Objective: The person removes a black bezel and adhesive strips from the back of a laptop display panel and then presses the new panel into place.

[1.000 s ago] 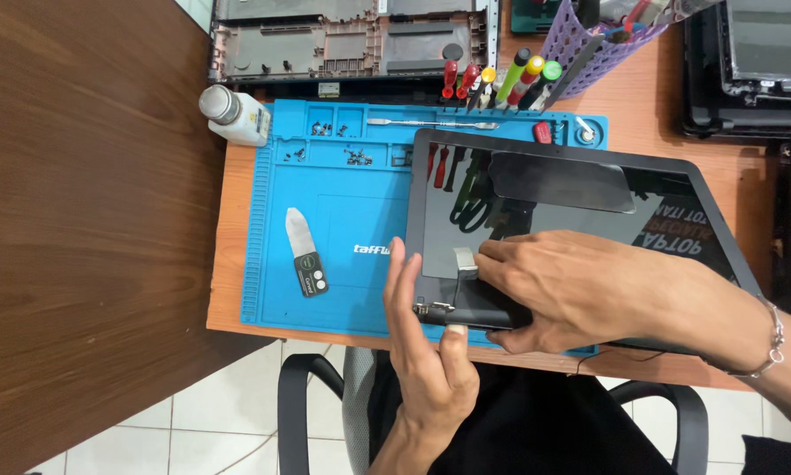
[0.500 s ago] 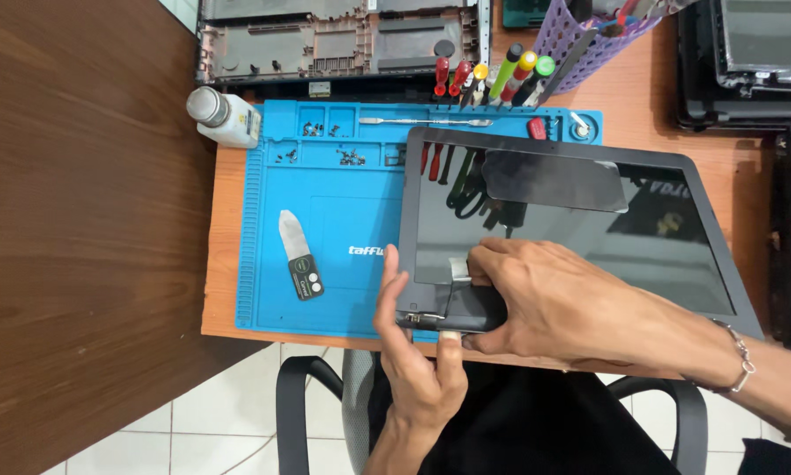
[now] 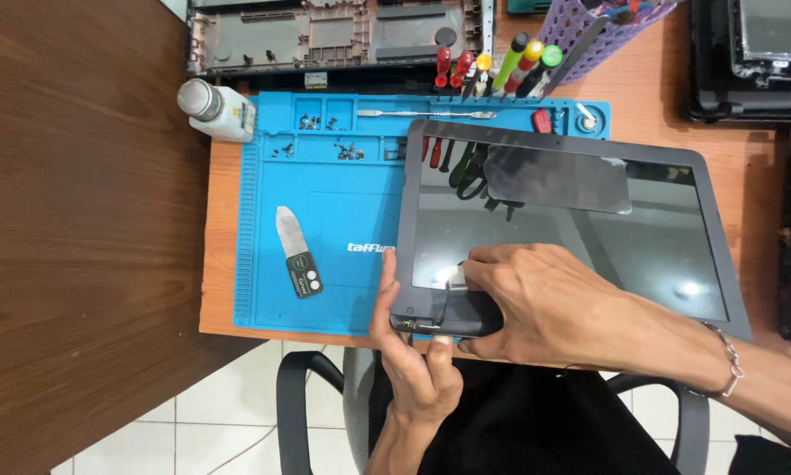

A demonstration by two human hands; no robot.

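A dark grey laptop screen panel [image 3: 580, 211] lies face up across the right side of a blue work mat [image 3: 325, 220]. My left hand [image 3: 413, 356] grips the panel's near left corner from below, thumb along its left edge. My right hand [image 3: 545, 303] rests on the same corner from the right, fingers curled over the bezel and pinching a small silvery pry piece [image 3: 456, 274] at the screen's edge. A flat metal opening tool with a black handle [image 3: 295, 249] lies loose on the mat, left of both hands.
A white bottle [image 3: 215, 108] stands at the mat's far left corner. Small screws [image 3: 347, 151] sit in the mat's trays. Screwdrivers [image 3: 492, 70] and a purple basket [image 3: 598, 31] lie behind. A laptop base shell [image 3: 334, 35] is at the back, more dark shells [image 3: 756, 53] right.
The view has shifted slightly. My right hand has slid a little left along the panel's near corner; my left hand keeps its grip on that corner.
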